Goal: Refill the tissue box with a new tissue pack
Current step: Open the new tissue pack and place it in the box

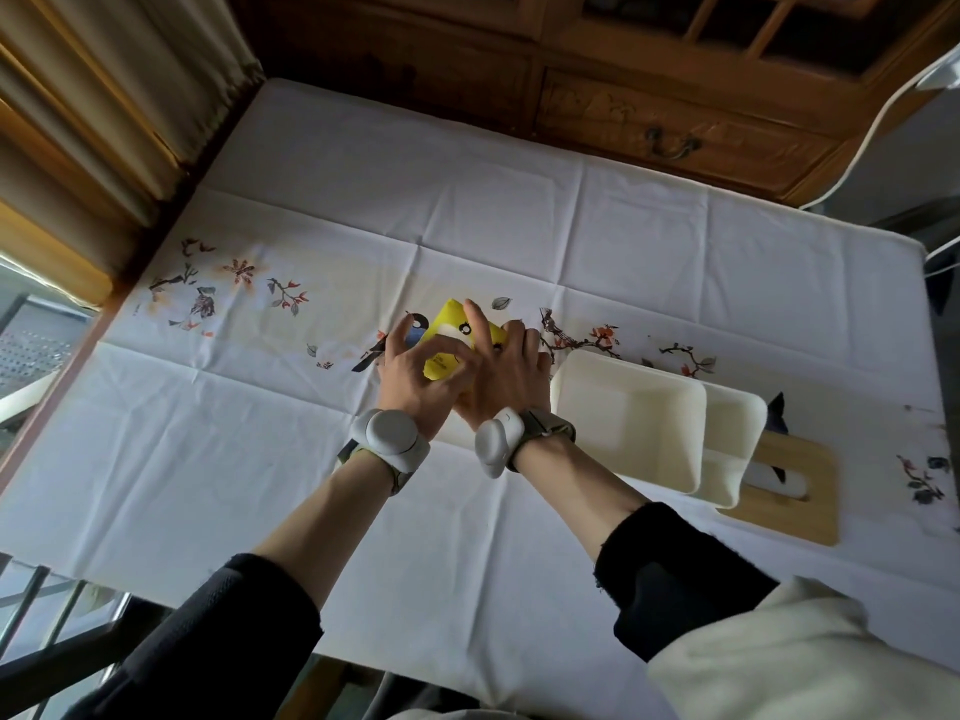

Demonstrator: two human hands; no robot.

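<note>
Head view: yellow tissue pack (pixel 457 337), mid-table on the white cloth (pixel 260 433), gripped between left hand (pixel 415 379) and right hand (pixel 506 381); left fingertips pinch its wrapper. Just right: open white tissue box (pixel 631 423), tipped on its side; wooden lid (pixel 795 491) flat behind it.

Yellow tissue pack (pixel 451 339) beside open tissue box (pixel 628 433)

my left hand (pixel 415 374) and right hand (pixel 506 379) cover the near half of the yellow tissue pack (pixel 457 335), so its opening and my grip underneath can't be made out. the print on its wrapper is too small to read. the white box (pixel 631 426) hides the left part of the wooden lid (pixel 795 485). the tablecloth (pixel 260 433) runs off the right edge.
</note>
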